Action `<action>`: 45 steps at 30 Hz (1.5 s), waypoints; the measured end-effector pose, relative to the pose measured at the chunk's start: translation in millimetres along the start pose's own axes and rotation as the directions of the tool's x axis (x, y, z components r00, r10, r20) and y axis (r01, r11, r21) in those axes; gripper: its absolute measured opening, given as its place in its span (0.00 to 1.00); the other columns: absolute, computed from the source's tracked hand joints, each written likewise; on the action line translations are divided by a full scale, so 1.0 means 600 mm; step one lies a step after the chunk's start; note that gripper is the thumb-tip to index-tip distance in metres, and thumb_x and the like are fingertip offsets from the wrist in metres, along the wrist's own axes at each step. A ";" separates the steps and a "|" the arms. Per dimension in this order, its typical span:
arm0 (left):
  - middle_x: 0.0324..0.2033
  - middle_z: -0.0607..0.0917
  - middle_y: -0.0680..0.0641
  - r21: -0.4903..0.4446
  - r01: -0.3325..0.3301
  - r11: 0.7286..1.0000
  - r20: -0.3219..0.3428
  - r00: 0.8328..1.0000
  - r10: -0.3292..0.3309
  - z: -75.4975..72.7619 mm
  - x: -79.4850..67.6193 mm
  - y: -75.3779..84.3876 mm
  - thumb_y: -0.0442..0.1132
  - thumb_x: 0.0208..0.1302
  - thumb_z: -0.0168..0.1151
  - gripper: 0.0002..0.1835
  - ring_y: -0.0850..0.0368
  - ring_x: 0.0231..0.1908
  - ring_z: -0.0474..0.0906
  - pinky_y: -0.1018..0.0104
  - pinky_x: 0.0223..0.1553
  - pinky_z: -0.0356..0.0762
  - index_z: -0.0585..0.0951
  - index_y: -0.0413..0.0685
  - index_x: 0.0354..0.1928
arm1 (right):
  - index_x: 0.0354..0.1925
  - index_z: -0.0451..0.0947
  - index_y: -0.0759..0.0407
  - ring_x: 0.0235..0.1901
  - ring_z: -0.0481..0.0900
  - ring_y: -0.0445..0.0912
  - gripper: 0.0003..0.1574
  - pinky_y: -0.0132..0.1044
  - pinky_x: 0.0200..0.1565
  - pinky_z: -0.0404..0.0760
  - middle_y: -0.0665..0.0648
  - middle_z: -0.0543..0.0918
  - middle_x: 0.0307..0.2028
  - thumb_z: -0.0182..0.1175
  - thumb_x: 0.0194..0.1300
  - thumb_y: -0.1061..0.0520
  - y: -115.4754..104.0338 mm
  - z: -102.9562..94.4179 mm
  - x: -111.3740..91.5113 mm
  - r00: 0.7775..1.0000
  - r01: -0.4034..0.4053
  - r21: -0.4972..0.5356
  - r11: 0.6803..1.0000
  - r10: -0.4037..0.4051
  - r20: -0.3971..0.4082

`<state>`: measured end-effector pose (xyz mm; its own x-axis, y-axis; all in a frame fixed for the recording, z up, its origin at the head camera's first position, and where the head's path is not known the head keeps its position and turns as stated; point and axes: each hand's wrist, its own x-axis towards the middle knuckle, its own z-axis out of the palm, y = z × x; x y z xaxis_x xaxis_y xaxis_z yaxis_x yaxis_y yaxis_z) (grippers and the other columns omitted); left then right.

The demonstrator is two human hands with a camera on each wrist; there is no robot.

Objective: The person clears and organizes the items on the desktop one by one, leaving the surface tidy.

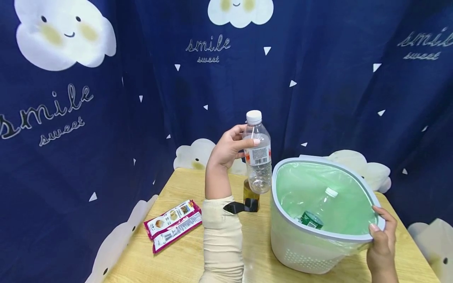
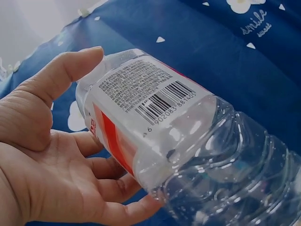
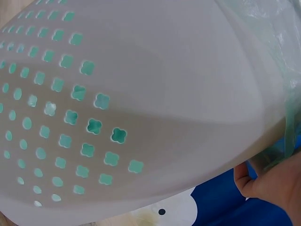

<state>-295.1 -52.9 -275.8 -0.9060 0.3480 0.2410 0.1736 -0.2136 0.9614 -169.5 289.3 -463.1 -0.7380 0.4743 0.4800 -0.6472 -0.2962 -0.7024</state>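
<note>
— Above the wooden table [image 1: 184, 251]: whose grip?
— The left hand [image 1: 226, 149], fingers curled round an empty clear bottle [image 1: 258, 161] beside the bin [image 1: 301, 251]; the right hand [image 1: 383, 236] grips its rim, tilting it.
— Next?
— Likely carry it over the opening, then let go.

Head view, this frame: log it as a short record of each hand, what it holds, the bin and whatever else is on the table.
left hand: grips clear plastic bottle upright, raised beside the bin
bottle cap: white, on
right hand: grips near rim of the tilted bin
bin liner: green bag
bin contents: one green-labelled bottle
table: two snack packets; small amber bottle behind the left forearm
backdrop: navy cloud-print curtain
</note>
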 end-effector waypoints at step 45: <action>0.42 0.79 0.49 -0.055 0.082 0.995 0.041 0.996 -0.080 0.104 0.069 -0.012 0.32 0.52 0.68 0.25 0.53 0.42 0.77 0.55 0.39 0.73 0.76 0.56 0.53 | 0.55 0.68 0.67 0.46 0.67 0.49 0.29 0.29 0.44 0.71 0.65 0.64 0.52 0.41 0.52 0.71 0.000 0.006 0.001 0.999 0.008 0.016 1.000 -0.007 -0.032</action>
<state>-309.9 20.0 -264.2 -0.9004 0.4011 0.1683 0.0769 -0.2341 0.9692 -170.4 286.7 -460.8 -0.7270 0.5028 0.4677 -0.6558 -0.3062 -0.6901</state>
